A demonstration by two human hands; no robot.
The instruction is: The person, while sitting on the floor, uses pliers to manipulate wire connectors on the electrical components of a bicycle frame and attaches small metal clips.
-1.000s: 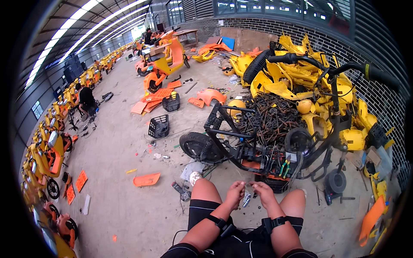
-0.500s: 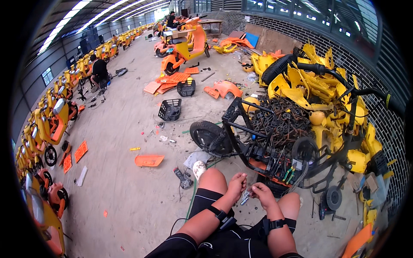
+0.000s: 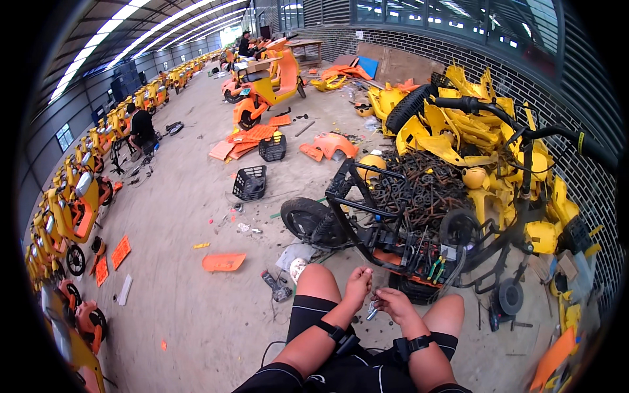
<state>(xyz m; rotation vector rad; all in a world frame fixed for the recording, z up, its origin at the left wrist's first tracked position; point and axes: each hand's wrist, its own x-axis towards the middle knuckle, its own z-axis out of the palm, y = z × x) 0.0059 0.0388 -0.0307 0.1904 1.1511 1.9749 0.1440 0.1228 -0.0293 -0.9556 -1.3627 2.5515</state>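
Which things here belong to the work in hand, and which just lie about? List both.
Belonging: silvery metal piece in the right hand; probably black frame, green-handled pliers.

Lying about: black crate, curved orange panel, yellow panels.

fingertips and edges hard to read

what, if anything, the left hand [image 3: 358,287] pinches is too small to tell; the silvery piece [image 3: 372,312] at the right hand [image 3: 394,305] is too small to name, its upper end lost against the fingers. the left knee [image 3: 319,283] covers part of a pale shoe [image 3: 298,266]. the round edge cuts into the yellow scooters [image 3: 82,213] at the left, an orange panel [image 3: 553,359] and a black handlebar grip [image 3: 595,147]. far back, a person [image 3: 244,46] is too small to make out
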